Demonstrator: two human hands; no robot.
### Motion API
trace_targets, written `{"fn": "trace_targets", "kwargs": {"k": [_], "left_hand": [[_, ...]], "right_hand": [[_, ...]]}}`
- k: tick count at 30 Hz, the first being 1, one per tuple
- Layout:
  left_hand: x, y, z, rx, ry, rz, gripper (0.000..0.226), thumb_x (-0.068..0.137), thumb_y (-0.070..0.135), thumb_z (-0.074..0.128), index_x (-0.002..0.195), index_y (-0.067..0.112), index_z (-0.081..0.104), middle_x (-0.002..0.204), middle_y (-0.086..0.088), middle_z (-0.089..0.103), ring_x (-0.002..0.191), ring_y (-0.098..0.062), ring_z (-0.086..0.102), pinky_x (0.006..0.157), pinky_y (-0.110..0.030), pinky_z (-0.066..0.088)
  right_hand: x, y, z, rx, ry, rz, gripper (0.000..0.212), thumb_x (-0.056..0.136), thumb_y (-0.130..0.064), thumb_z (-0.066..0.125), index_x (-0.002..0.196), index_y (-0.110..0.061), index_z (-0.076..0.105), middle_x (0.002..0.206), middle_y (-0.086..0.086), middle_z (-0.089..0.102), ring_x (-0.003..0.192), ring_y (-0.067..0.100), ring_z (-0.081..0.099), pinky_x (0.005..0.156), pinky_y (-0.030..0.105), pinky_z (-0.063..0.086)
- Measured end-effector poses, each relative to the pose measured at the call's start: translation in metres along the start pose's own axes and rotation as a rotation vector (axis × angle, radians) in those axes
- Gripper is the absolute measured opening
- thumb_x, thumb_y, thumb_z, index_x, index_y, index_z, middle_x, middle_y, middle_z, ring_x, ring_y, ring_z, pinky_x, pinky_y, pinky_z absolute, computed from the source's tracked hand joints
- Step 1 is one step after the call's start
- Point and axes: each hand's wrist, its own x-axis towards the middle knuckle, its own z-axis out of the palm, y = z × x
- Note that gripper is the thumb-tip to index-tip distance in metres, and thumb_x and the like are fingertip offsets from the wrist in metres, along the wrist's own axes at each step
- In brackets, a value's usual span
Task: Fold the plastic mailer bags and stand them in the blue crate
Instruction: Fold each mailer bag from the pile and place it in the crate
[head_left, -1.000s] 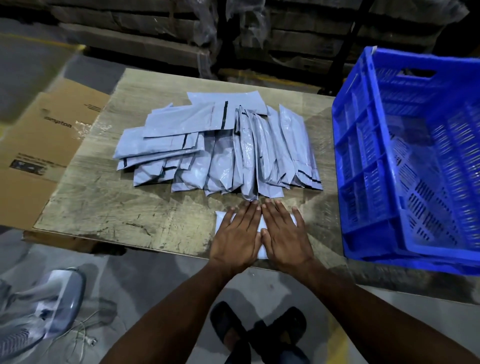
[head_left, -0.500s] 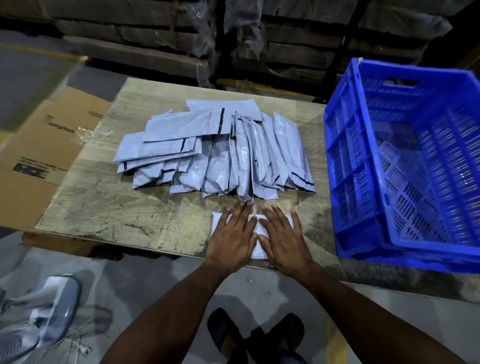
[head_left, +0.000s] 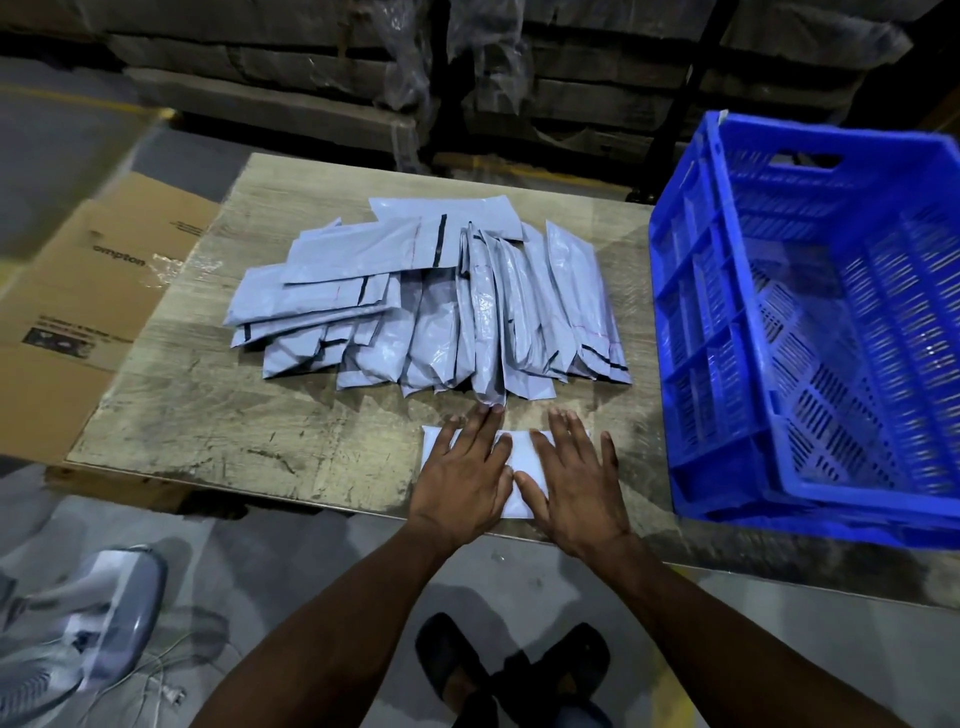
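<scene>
1 folded white mailer bag (head_left: 519, 457) under flat hands.

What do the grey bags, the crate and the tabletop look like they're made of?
Grey bags: thin glossy plastic film, judging by crinkles and sheen. Blue crate: moulded rigid plastic, slotted walls. Tabletop: probably wood or laminate; worn grain pattern, scuffed matte surface.

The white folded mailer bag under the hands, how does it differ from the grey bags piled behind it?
The white folded plastic mailer bag lies alone near the table edge, pressed flat by the left hand and right hand; the pile of grey plastic mailer bags is untouched. The folded bag looks shorter and compact; the piled ones are long, overlapping strips. Both rest on the wooden table.
</scene>
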Motion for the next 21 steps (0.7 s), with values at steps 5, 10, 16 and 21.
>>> {"fn": "trace_targets", "kwargs": {"k": [5, 10, 16, 21], "left_hand": [[0.001, -0.001, 0.0, -0.024, 0.005, -0.005, 0.054, 0.102, 0.042, 0.034, 0.139, 0.012, 0.058, 0.164, -0.012, 0.035, 0.156, -0.028, 0.024, 0.122, -0.053, 0.027], [0.0, 0.0, -0.004, -0.03, -0.012, -0.026, 0.054, 0.101, 0.043, 0.035, 0.142, 0.016, 0.057, 0.162, -0.011, 0.04, 0.151, -0.034, 0.032, 0.121, -0.055, 0.026], [-0.006, -0.011, -0.012, -0.085, -0.036, -0.098, 0.058, 0.101, 0.053, 0.034, 0.149, 0.025, 0.051, 0.164, -0.003, 0.037, 0.15, -0.038, 0.03, 0.119, -0.06, 0.026], [-0.018, -0.023, -0.01, -0.241, -0.041, -0.223, 0.06, 0.102, 0.042, 0.026, 0.158, 0.023, 0.037, 0.169, 0.001, 0.026, 0.158, -0.026, 0.014, 0.122, -0.049, 0.024]], "right_hand": [[-0.001, -0.002, 0.002, 0.015, 0.023, 0.041, 0.075, 0.098, -0.062, 0.025, 0.146, -0.011, 0.05, 0.159, 0.02, 0.034, 0.148, 0.036, 0.03, 0.118, 0.06, 0.022], [-0.001, -0.007, 0.0, -0.007, -0.004, 0.072, 0.08, 0.098, -0.063, 0.021, 0.149, -0.007, 0.045, 0.161, 0.022, 0.029, 0.151, 0.036, 0.024, 0.12, 0.059, 0.019], [-0.001, -0.006, -0.001, -0.001, -0.011, 0.068, 0.08, 0.097, -0.063, 0.021, 0.15, -0.007, 0.043, 0.161, 0.021, 0.029, 0.151, 0.036, 0.023, 0.121, 0.059, 0.017], [0.0, -0.004, 0.002, 0.0, 0.0, 0.052, 0.078, 0.097, -0.062, 0.025, 0.151, -0.008, 0.042, 0.161, 0.021, 0.029, 0.151, 0.036, 0.023, 0.121, 0.06, 0.016]]}}
